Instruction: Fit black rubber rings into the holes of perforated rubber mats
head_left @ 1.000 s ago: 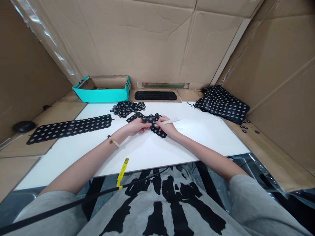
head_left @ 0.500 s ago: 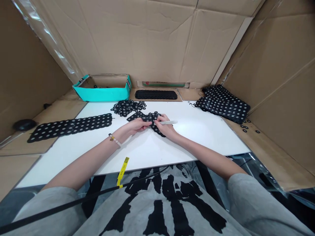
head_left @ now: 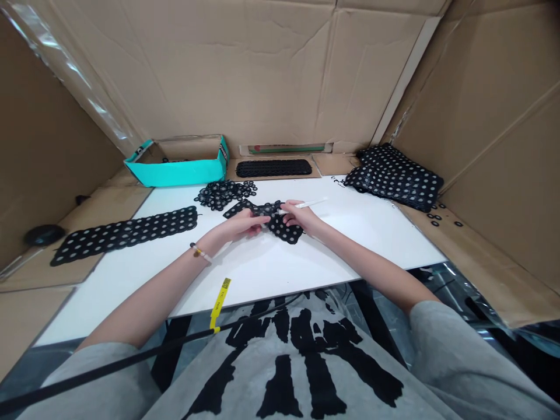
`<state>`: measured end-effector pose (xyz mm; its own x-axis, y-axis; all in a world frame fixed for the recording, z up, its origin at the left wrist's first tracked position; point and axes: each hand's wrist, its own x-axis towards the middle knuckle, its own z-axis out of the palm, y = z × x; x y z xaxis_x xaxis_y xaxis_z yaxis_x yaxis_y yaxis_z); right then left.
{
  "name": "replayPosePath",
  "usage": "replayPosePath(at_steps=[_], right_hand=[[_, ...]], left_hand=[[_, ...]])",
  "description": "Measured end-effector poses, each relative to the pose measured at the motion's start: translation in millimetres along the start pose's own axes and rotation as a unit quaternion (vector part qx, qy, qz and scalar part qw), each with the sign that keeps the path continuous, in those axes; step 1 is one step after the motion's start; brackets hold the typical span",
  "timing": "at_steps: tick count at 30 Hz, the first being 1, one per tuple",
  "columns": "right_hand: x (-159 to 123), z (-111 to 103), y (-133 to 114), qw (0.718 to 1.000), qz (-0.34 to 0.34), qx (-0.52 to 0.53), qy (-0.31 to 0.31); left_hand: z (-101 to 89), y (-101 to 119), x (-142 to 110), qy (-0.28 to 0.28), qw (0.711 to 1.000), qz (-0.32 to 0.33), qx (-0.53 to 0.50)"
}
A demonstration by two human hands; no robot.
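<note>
A bow-shaped piece of black perforated rubber sheet (head_left: pixel 275 219) with pale round dots sits between the hands, over a white tabletop (head_left: pixel 350 245); whether it touches the surface cannot be told. The left hand (head_left: pixel 240 224) grips its left part, fingers curled over it. The right hand (head_left: pixel 300 216) closes on a slim white marker-like tool (head_left: pixel 308 203), its fingers against the sheet's right part. Just beyond lies a heap of loose black rubber rings (head_left: pixel 225 194). A long dotted black strip (head_left: pixel 125 234) lies to the left, a stack of dotted black sheets (head_left: pixel 396 178) to the right, and a teal cardboard tray (head_left: pixel 175 174) stands farther back.
</note>
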<state>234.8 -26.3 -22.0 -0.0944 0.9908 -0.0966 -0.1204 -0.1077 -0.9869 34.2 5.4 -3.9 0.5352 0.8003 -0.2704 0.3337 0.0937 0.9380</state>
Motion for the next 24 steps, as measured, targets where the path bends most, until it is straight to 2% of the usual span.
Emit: replayPosePath(at_steps=[4,7,9,13,16,20,24], right_hand=[[-4,-1,-5,0.998,-0.019,0.062,0.008],[-8,4,-4,0.998,-0.042,0.055,-0.008],[-9,7,-5,0.998,-0.046,0.051,-0.01],[-9,5,-10,0.996,-0.045,0.032,0.067],[-9,0,-13,0.993,-0.023,0.023,0.11],[-10,-2,-10,0.994,0.046,0.072,0.063],[-10,5,-3,0.994,0.019,0.101,0.038]], left_hand=[[11.3,2,-5,0.018,0.997,0.042,0.058],[22.0,-2,-5,0.075,0.994,0.077,0.028],[25.6,-6,-3,0.107,0.991,0.077,-0.001],[23.5,-10,4,0.157,0.982,0.033,-0.095],[21.9,-11,7,0.183,0.962,0.035,-0.2],[27.1,-9,5,0.204,0.934,0.058,-0.288],[35.5,-5,0,0.181,0.928,0.08,-0.314]])
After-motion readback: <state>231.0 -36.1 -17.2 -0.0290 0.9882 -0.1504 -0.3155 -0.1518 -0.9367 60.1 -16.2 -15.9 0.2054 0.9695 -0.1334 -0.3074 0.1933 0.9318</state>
